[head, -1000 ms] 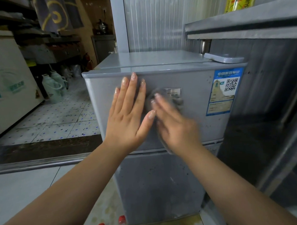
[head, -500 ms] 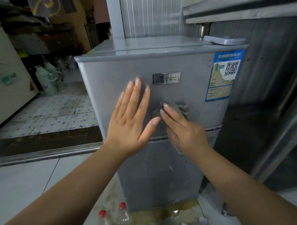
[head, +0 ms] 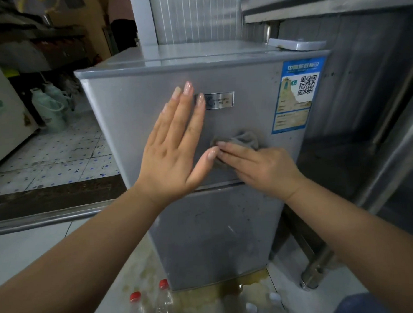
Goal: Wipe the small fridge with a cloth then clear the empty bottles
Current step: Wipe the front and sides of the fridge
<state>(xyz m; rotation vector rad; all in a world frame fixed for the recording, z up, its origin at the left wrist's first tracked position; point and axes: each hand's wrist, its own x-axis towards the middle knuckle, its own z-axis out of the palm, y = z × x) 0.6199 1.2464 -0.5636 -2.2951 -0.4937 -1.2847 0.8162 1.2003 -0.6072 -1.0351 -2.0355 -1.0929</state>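
A small grey two-door fridge stands in front of me on a stained floor. My left hand lies flat and open on its upper door, fingers spread, left of the metal nameplate. My right hand presses a crumpled grey cloth against the lower part of the same door, just above the seam between the doors. Two clear plastic bottles with red caps stand on the floor at the fridge's foot, and more clear bottles lie dimly beside them.
A blue energy label is stuck on the door's right side. A steel counter and its leg crowd the fridge's right. A white chest freezer and plastic jugs stand on the tiled floor to the left, beyond a metal threshold rail.
My right hand has carried the cloth down the upper door, from the nameplate to near the door seam. My left hand stays flat on the door. The view has tilted down.
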